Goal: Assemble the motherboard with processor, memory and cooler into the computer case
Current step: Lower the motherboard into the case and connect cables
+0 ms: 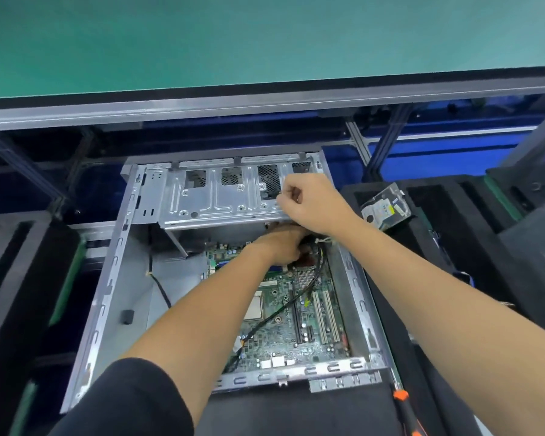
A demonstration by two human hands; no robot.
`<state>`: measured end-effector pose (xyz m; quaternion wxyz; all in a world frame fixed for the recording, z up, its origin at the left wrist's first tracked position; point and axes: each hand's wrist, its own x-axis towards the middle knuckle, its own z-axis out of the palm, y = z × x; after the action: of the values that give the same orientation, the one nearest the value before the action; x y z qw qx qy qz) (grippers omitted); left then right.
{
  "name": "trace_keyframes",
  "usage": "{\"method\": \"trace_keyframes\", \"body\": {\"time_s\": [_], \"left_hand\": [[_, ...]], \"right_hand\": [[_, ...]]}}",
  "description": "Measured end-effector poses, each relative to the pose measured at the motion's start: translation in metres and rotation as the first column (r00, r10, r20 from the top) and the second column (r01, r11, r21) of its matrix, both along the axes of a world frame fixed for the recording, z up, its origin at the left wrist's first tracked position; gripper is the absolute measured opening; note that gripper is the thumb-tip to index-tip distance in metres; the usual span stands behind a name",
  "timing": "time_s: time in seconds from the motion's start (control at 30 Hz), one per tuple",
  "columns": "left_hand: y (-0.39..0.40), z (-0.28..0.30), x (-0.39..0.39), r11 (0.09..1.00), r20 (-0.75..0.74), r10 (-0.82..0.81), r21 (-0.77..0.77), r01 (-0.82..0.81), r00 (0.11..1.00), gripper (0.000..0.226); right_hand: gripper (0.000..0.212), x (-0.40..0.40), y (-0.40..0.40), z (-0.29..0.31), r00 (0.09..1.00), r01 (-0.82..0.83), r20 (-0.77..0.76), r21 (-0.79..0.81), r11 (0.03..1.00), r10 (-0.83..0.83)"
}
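The open computer case [107, 297] lies flat in front of me. The green motherboard [312, 338] sits inside it, with a square processor socket [260, 305] partly behind my left forearm. A silver drive cage [214, 196] spans the far end of the case. My right hand [315, 202] grips the cage's near right edge with curled fingers. My left hand [282, 243] reaches beneath that edge at the board's far end, beside a black cable [280, 316]. Its fingertips are hidden under the cage and my right hand.
A hard drive [386, 206] rests on a black foam tray [453, 234] to the right. An orange-handled screwdriver [403, 401] lies at the case's near right corner. More black foam trays [22, 278] stand on the left. A green-topped bench [265, 42] overhangs the far side.
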<state>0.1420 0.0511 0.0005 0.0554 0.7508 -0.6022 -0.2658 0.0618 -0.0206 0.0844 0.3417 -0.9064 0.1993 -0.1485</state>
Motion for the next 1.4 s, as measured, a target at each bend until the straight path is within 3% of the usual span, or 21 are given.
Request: {"method": "trace_keyframes", "body": {"time_s": [0.13,0.23,0.3,0.33,0.4,0.47,0.53,0.63,0.77,0.87,0.93,1.07,1.17,1.27,1.4], "left_hand": [[0.008,0.006,0.01,1.0,0.021,0.013,0.028,-0.013,1.0,0.048],[0.016,0.016,0.016,0.99,-0.103,0.089,0.119,-0.076,0.991,0.031],[0.019,0.021,0.019,0.969,-0.279,0.238,0.134,-0.207,0.93,0.015],[0.019,0.023,0.019,0.952,-0.374,0.306,0.135,-0.275,0.875,0.018],[0.015,0.021,0.018,0.936,-0.404,0.353,0.146,-0.321,0.844,0.029],[0.009,0.02,0.014,0.959,-0.314,0.281,0.125,-0.254,0.907,0.031],[0.005,0.02,0.007,0.982,-0.319,0.187,0.098,-0.164,0.929,0.019],[0.001,0.018,0.001,0.985,-0.379,0.163,0.109,-0.131,0.911,0.009],[0.004,0.024,0.005,0.989,-0.411,0.125,0.129,-0.078,0.903,0.02],[0.009,0.029,0.018,0.971,-0.474,0.149,0.237,-0.037,0.868,0.028],[0.01,0.029,0.024,0.959,-0.403,0.171,0.276,-0.058,0.899,0.035],[-0.001,0.027,0.013,0.971,-0.182,0.141,0.217,-0.1,0.973,0.014],[-0.014,0.017,-0.002,0.98,-0.078,0.061,0.194,-0.045,0.995,0.048],[-0.019,0.006,-0.011,0.995,0.061,0.062,0.078,-0.067,0.996,0.049],[-0.017,0.002,-0.011,0.993,0.024,0.116,0.015,-0.116,0.993,0.04]], "right_hand": [[0.021,0.001,-0.001,0.001,1.0,0.019,-0.01,0.002,1.0,-0.018],[0.02,0.001,-0.001,0.002,1.0,0.023,-0.017,0.009,1.0,-0.022],[0.018,0.0,-0.001,0.003,1.0,0.025,-0.018,0.015,1.0,-0.025],[0.017,0.0,-0.001,0.003,1.0,0.026,-0.015,0.017,1.0,-0.026],[0.017,0.001,-0.002,0.003,0.999,0.031,-0.009,0.02,0.999,-0.031],[0.017,0.001,-0.003,0.001,0.999,0.036,-0.007,0.029,0.999,-0.036],[0.018,0.001,-0.003,0.0,0.999,0.041,-0.006,0.03,0.999,-0.041],[0.02,0.002,-0.005,-0.002,0.999,0.049,0.003,0.033,0.998,-0.05],[0.021,0.004,-0.007,-0.003,0.999,0.043,0.01,0.032,0.999,-0.043],[0.021,0.005,-0.008,-0.004,0.999,0.043,0.014,0.034,0.998,-0.044],[0.021,0.005,-0.008,-0.005,0.999,0.044,0.015,0.033,0.998,-0.045],[0.022,0.005,-0.009,-0.006,0.999,0.039,0.019,0.033,0.999,-0.04],[0.028,0.005,-0.009,-0.007,0.999,0.043,0.02,0.021,0.999,-0.044],[0.026,0.006,-0.01,-0.008,0.999,0.046,0.011,0.02,0.999,-0.046],[0.029,0.007,-0.01,-0.006,0.999,0.037,0.002,0.016,0.999,-0.037]]}}
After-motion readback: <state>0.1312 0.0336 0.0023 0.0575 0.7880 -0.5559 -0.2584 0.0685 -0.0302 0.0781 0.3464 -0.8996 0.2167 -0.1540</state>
